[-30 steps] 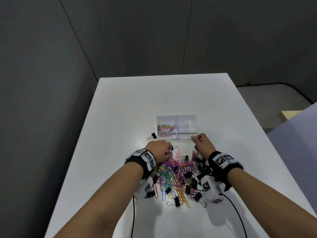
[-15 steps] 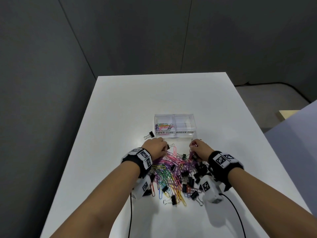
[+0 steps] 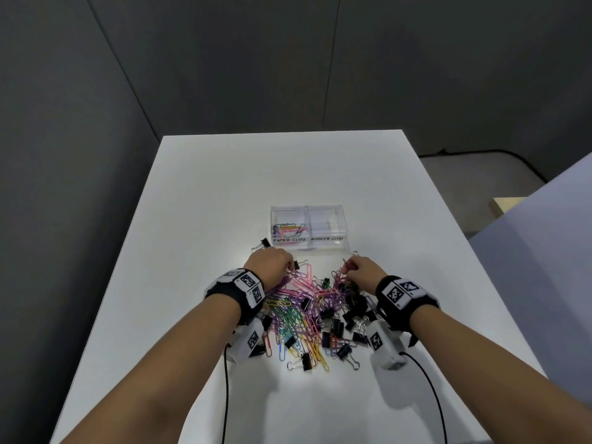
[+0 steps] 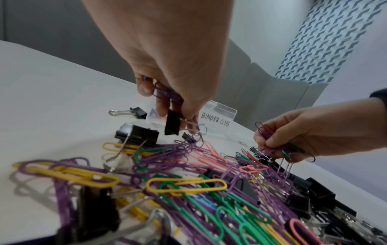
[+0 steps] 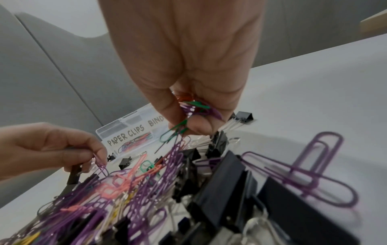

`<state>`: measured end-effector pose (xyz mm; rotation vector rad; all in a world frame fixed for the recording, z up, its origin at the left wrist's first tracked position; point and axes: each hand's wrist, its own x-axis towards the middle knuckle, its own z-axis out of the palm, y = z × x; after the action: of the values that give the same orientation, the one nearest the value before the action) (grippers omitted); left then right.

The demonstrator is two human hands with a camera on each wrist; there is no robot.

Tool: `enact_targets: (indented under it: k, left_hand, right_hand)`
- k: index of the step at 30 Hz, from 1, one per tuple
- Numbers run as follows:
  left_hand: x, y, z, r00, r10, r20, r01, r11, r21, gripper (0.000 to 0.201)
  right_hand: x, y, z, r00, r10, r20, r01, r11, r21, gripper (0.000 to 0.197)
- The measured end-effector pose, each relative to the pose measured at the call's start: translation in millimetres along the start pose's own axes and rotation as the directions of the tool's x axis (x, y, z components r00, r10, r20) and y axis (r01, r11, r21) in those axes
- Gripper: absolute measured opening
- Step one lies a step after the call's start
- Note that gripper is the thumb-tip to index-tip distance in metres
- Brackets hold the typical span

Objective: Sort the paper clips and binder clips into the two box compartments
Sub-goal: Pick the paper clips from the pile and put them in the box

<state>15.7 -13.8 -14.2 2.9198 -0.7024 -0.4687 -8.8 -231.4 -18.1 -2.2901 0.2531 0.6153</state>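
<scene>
A clear two-compartment box (image 3: 307, 211) stands past the pile; its left side, marked PAPER CLIPS, holds several coloured paper clips (image 3: 288, 229), and the BINDER CLIPS side looks empty. A heap of coloured paper clips and black binder clips (image 3: 314, 312) lies between my wrists. My left hand (image 3: 288, 267) is at the heap's far left edge; it grips purple and blue paper clips (image 4: 165, 92) and pinches a black binder clip (image 4: 172, 122). My right hand (image 3: 347, 272) is at the far right edge and pinches a bunch of purple, green and orange paper clips (image 5: 194, 107).
One black binder clip (image 3: 261, 245) lies apart, left of the box's front corner. The white table (image 3: 198, 219) extends bare to the left, right and behind the box. Cables (image 3: 226, 395) run from both wrist cameras toward the near edge.
My right hand has drawn back from the box's front wall to the heap's far edge. My left hand has shifted slightly forward and left, staying on the heap.
</scene>
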Motion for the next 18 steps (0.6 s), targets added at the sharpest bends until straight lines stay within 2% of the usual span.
enact_targets:
  k: [4, 7, 13, 16, 18]
  left_hand:
    - [-3, -4, -1, 0.999, 0.028, -0.047, -0.025, 0.998, 0.064, 0.031]
    - [-7, -10, -2, 0.997, 0.041, -0.062, -0.039, 0.998, 0.046, 0.03]
    - [-12, -24, -19, 0.995, -0.072, -0.065, 0.062, 0.987, -0.146, 0.022]
    - [-14, -35, -28, 0.994, -0.085, -0.074, 0.074, 0.988, -0.138, 0.023]
    - [-13, -42, -33, 0.99, -0.105, -0.089, 0.09, 0.983, -0.157, 0.022]
  right_hand:
    - [-1, -11, -8, 0.996, -0.08, 0.032, 0.078, 0.995, 0.066, 0.018]
    - [0, -32, -20, 0.989, -0.135, 0.058, 0.129, 0.987, 0.093, 0.017]
    - [22, -84, -37, 0.957, -0.277, -0.092, 0.287, 0.948, 0.134, 0.015]
    - [39, -108, -29, 0.937, -0.312, -0.155, 0.336, 0.926, 0.169, 0.018]
    - [50, -121, -20, 0.927, -0.328, -0.183, 0.354, 0.926, 0.131, 0.02]
